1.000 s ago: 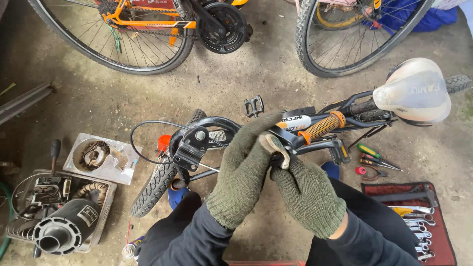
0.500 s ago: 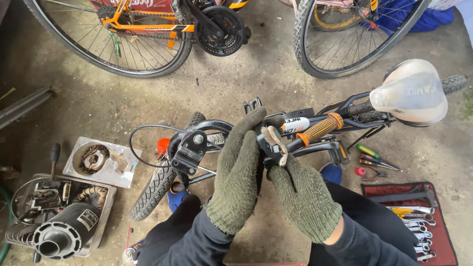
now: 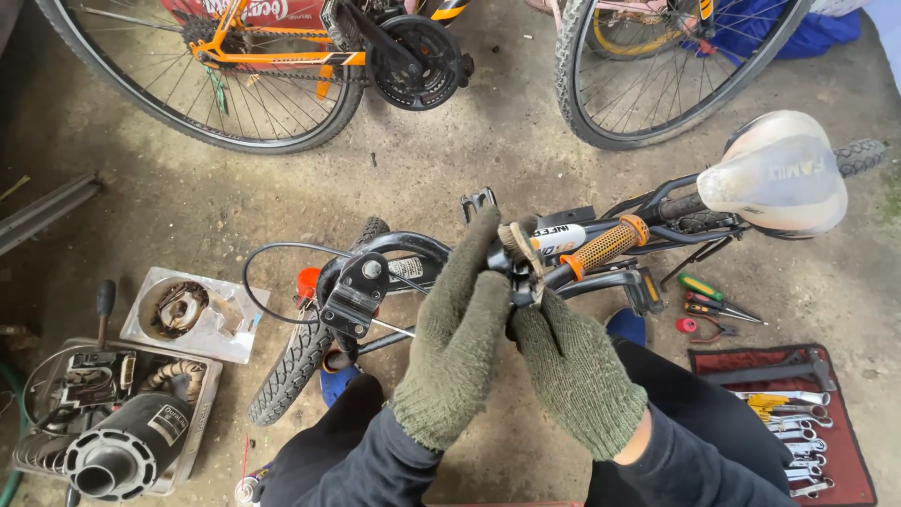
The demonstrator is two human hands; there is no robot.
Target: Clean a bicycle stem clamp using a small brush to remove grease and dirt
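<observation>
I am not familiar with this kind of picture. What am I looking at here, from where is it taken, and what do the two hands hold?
The picture comes from a camera worn on a person's head, looking down at the person's own two hands. Both wear green knitted gloves. The left hand and the right hand meet at the handlebar of a small black bicycle lying on the concrete floor; they grip a small part there, too hidden to name. Next to them is the orange grip, and further right the pale saddle. On the floor lie a red tool roll with wrenches, screwdrivers, and metal trays of parts. Two other bicycles' wheels stand at the top.
</observation>
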